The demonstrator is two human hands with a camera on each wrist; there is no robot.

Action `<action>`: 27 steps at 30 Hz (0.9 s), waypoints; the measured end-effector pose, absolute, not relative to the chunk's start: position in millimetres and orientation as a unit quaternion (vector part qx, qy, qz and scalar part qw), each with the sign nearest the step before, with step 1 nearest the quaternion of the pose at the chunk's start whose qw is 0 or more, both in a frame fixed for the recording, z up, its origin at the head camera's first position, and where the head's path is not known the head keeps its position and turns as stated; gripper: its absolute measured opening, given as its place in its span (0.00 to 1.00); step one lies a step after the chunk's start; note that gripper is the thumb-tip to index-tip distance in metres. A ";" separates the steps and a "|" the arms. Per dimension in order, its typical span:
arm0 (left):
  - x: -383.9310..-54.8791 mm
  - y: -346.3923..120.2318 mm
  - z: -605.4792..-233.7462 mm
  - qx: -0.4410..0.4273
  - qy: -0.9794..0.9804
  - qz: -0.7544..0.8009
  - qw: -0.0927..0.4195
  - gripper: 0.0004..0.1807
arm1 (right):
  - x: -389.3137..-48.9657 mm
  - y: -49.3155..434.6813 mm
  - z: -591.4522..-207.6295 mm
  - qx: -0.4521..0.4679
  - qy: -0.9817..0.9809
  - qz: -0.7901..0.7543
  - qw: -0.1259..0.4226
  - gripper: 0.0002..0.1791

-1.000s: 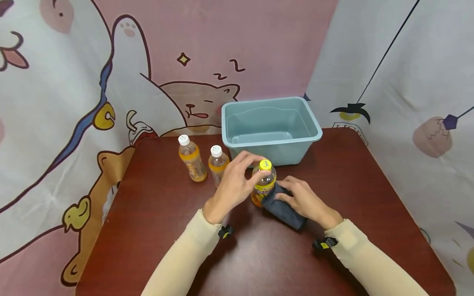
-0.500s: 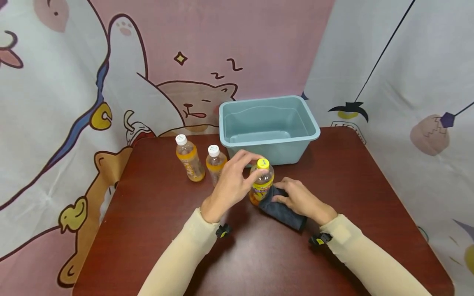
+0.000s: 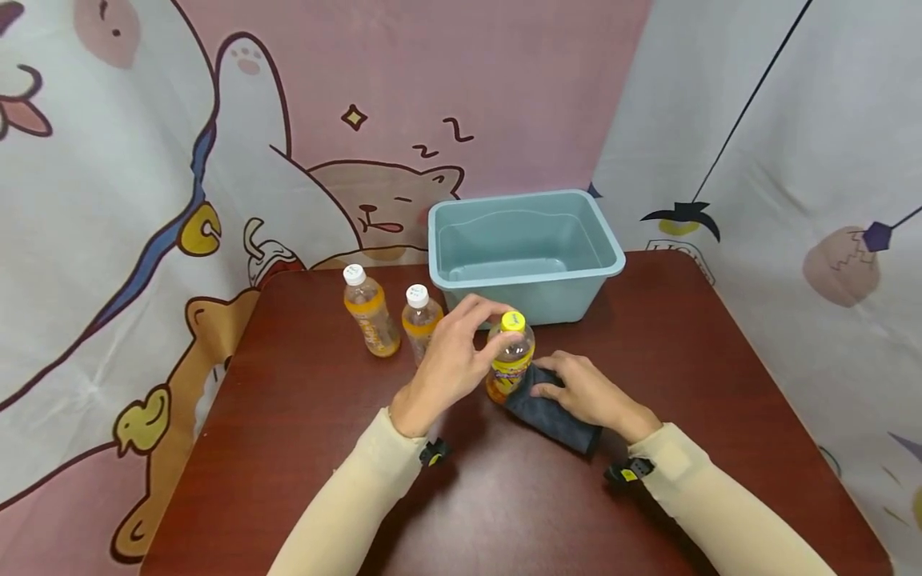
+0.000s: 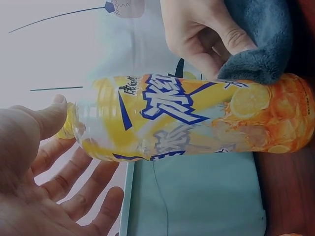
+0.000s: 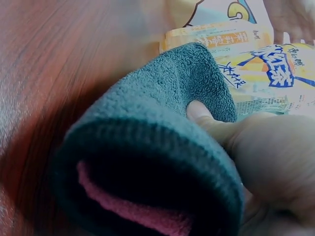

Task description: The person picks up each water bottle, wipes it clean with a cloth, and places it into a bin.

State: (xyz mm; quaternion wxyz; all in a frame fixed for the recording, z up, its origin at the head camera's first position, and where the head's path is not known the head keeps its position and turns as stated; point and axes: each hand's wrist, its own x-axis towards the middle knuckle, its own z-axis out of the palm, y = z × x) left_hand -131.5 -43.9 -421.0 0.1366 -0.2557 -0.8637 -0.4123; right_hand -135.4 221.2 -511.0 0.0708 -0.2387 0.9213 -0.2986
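Fingers (image 3: pixel 493 308) of the left hand (image 3: pixel 450 356) pinch the yellow cap (image 3: pixel 514 322) of an upright bottle (image 3: pixel 510 370) on the table (image 3: pixel 497 512), its long axis dropping below them. The right hand (image 3: pixel 594 394), lower down, grips a dark cloth (image 3: pixel 551 416) against the bottle's lower right side.

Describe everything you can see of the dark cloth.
The dark grey cloth looks fuzzy, like towelling. It is bundled into a loose tube; reddish material shows inside its open end. Held by the right hand, it slants over the table, its far end against the lower side of the yellow-capped bottle. Whether it rests there is unclear.
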 end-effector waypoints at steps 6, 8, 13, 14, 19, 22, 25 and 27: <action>-129.2 -44.8 -423.1 -0.259 -0.861 -0.415 0.136 0.19 | -131.7 222.7 -511.1 -0.228 0.916 -0.322 0.072 0.25; -129.4 -45.0 -423.1 -0.260 -0.861 -0.414 0.139 0.19 | -131.3 222.9 -510.1 -0.229 0.912 -0.334 0.060 0.23; -130.5 -46.4 -422.2 -0.261 -0.862 -0.412 0.142 0.19 | -131.1 221.8 -506.0 -0.220 0.904 -0.365 0.026 0.20; -130.6 -46.5 -422.1 -0.261 -0.862 -0.412 0.141 0.19 | -130.5 221.8 -505.8 -0.217 0.902 -0.372 0.022 0.19; -131.1 -46.3 -422.3 -0.257 -0.863 -0.412 0.139 0.19 | -126.8 222.5 -506.2 -0.211 0.889 -0.406 -0.009 0.22; -131.1 -45.7 -422.1 -0.257 -0.863 -0.413 0.139 0.19 | -124.6 223.2 -505.5 -0.215 0.877 -0.428 -0.037 0.23; -131.0 -45.3 -421.8 -0.257 -0.864 -0.409 0.139 0.20 | -123.8 223.4 -504.8 -0.216 0.862 -0.455 -0.056 0.24; -130.7 -45.7 -422.1 -0.256 -0.866 -0.407 0.138 0.20 | -124.1 223.2 -504.6 -0.215 0.853 -0.472 -0.058 0.25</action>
